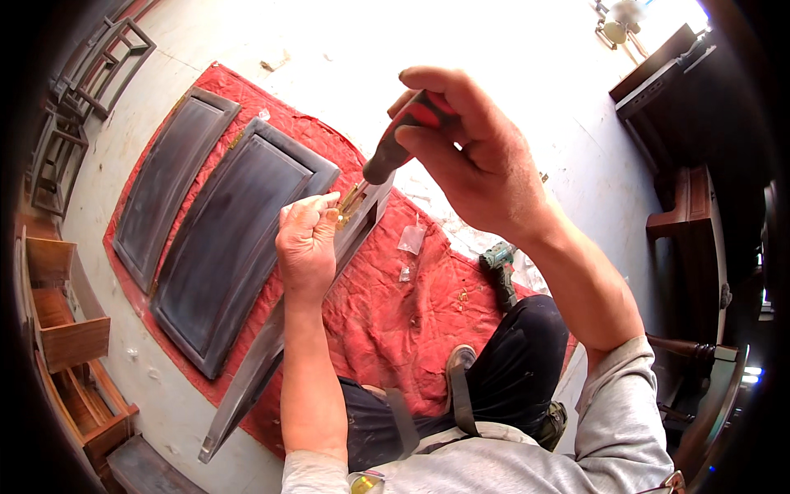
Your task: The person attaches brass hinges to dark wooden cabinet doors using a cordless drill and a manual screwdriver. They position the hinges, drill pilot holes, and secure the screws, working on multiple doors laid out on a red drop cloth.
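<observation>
My right hand (485,160) is raised and wrapped round a screwdriver (393,150) with a black and red handle, which points down and left. Its tip is hard to make out above a brass hinge (352,202) at the far end of a dark wooden door panel (253,362). This panel stands on its narrow edge, partly behind my left forearm. Right beside the hinge, my left hand (306,245) is closed in a pinch. Whatever lies between those fingertips is too small to tell.
Two dark framed panels (239,235) lie on a red cloth (403,346) to the left. A green and black power drill (499,272) rests by my right knee, near a small clear plastic bag (411,239). Wooden drawers (74,342) line the left side; dark furniture (687,210) stands right.
</observation>
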Available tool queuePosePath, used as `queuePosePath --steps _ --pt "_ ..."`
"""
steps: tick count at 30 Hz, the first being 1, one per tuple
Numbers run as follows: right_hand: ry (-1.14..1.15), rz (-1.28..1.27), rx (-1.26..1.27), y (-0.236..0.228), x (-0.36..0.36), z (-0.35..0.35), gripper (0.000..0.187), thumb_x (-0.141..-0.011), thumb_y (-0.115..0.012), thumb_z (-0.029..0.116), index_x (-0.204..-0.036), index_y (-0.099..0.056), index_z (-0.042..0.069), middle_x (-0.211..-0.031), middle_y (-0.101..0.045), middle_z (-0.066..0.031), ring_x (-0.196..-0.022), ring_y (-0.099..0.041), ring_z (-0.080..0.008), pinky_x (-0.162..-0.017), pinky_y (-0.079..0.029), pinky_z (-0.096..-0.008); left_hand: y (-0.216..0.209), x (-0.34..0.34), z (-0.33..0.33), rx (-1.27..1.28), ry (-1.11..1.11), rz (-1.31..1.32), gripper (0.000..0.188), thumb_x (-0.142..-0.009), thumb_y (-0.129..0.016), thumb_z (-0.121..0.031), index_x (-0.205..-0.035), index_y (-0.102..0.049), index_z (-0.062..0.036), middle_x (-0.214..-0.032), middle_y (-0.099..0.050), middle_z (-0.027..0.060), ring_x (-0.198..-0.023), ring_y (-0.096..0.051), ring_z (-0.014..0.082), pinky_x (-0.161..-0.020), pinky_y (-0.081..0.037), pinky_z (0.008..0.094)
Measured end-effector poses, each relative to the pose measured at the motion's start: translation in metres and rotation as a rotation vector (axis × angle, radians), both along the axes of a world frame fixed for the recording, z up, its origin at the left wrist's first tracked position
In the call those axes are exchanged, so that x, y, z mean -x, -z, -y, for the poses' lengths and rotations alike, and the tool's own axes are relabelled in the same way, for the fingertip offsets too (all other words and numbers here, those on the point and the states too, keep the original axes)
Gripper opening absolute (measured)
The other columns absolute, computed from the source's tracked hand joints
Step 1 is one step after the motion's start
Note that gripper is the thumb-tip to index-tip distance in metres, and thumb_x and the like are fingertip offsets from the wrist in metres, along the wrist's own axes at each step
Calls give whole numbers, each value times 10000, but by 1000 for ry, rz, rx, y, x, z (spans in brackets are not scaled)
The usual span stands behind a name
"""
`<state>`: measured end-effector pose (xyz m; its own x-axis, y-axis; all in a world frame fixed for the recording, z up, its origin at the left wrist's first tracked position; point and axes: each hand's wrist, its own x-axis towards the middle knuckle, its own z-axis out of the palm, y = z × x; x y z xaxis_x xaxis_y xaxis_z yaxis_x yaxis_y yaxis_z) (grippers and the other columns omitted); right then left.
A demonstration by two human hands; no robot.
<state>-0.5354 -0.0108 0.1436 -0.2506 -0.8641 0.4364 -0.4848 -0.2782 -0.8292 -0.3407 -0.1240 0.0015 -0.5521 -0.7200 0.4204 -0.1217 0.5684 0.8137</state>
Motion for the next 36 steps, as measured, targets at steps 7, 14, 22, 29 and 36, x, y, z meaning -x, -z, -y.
queuePosePath --steps 7,14,22,29,36 --pt "45 -119 -2 2 -4 9 348 -1037 -635 0 -1362 -509 1 -957 -670 -90 -866 -744 -184 -785 -580 -304 3 1 3 -101 73 4 164 -937 -762 -23 -1096 -801 -35 -1036 -767 66 -1005 -643 214 -921 -535 341" --pt "65 -50 49 3 -9 22 334 -971 -739 95 -1255 -581 21 -864 -682 -142 -773 -726 -288 -689 -565 -390 7 0 5 -264 76 -13 151 -971 -748 -14 -1116 -790 -16 -1062 -710 38 -998 -625 140 -896 -537 293" --pt "172 -331 280 7 -9 47 254 -940 -756 140 -1128 -643 13 -900 -711 -197 -865 -716 -400 -773 -574 -478 11 0 5 -303 53 -47 158 -950 -767 5 -1105 -796 -10 -1036 -704 55 -980 -641 145 -878 -546 291" --pt "234 -377 173 1 -18 53 254 -923 -760 174 -1110 -695 15 -957 -752 -213 -961 -738 -401 -816 -589 -488 16 0 10 -314 39 -30 137 -971 -755 0 -1105 -781 6 -1043 -680 43 -952 -639 126 -865 -554 291" --pt "215 -376 106 1 -15 55 251 -923 -759 169 -1111 -710 11 -915 -754 -223 -915 -748 -405 -804 -598 -490 14 0 9 -334 22 2 116 -986 -745 -17 -1095 -775 7 -1031 -674 35 -946 -642 126 -859 -548 285"
